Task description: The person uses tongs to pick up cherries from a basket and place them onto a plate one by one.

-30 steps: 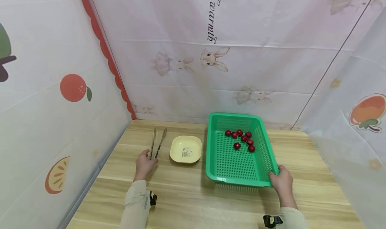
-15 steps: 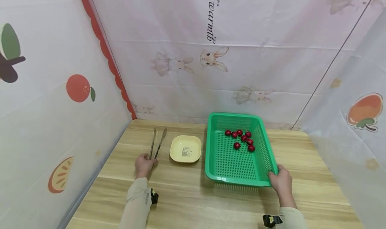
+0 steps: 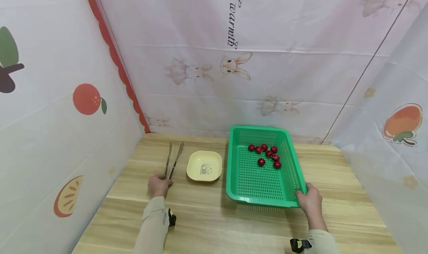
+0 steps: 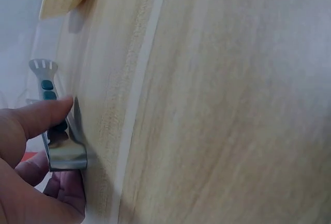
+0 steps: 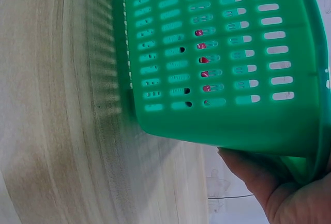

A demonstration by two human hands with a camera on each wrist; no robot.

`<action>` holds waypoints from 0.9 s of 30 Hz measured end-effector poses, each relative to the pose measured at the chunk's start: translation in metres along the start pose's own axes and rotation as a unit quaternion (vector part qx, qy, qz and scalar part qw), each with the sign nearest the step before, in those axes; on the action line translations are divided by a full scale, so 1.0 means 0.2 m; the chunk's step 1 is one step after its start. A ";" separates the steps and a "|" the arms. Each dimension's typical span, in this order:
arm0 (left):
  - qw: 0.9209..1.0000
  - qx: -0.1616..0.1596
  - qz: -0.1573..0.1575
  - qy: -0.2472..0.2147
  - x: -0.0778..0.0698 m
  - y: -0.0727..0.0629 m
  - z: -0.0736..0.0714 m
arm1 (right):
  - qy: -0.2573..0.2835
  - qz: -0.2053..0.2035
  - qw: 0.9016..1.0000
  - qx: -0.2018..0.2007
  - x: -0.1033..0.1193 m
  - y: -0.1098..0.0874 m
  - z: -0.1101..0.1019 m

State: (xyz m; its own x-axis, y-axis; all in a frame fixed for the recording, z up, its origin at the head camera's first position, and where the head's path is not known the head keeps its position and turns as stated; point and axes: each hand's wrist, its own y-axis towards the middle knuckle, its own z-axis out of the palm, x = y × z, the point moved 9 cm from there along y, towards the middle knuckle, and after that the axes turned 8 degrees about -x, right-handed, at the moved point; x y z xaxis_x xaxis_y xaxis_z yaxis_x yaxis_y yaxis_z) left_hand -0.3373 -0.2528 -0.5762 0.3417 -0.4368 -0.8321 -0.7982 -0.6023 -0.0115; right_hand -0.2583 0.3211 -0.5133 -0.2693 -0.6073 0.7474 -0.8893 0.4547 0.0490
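At the near right, the right hand [image 3: 311, 204] grips the near right corner of the green basket [image 3: 245, 200]. To the left, the left hand [image 3: 158, 186] pinches the metal tongs [image 3: 176, 161] at their joined end, tips apart and pointing far. Between tongs and basket sits the yellow dish [image 3: 197, 168]. The visible cherries [image 3: 269, 153] lie toward the basket's far right; with none in the tongs or dish, the work looks barely begun.

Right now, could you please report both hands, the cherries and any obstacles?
Left hand holds tongs; right hand grips green basket at near right corner. Cherries in basket. Yellow dish between tongs and basket.
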 end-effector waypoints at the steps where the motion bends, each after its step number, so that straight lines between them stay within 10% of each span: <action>1: 1.000 -0.003 0.001 0.003 0.00 0.00 0.00 | 0.000 0.001 1.000 0.001 0.00 0.00 0.00; 10: 0.998 -0.004 -0.017 -0.052 0.00 0.00 -0.04 | -0.003 0.006 1.000 0.011 -0.01 0.00 0.01; 27: 0.982 -0.110 0.017 -0.151 -0.07 0.01 -0.11 | 0.003 -0.008 1.000 -0.013 0.02 -0.02 -0.01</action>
State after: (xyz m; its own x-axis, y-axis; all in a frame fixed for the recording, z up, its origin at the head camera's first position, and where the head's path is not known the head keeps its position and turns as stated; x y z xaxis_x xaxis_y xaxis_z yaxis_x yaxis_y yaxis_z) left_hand -0.3326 -0.2624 -0.5520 0.1273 -0.2615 -0.9568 -0.6689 -0.7349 0.1119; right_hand -0.2551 0.3196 -0.5091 -0.2527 -0.6114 0.7499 -0.8833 0.4621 0.0791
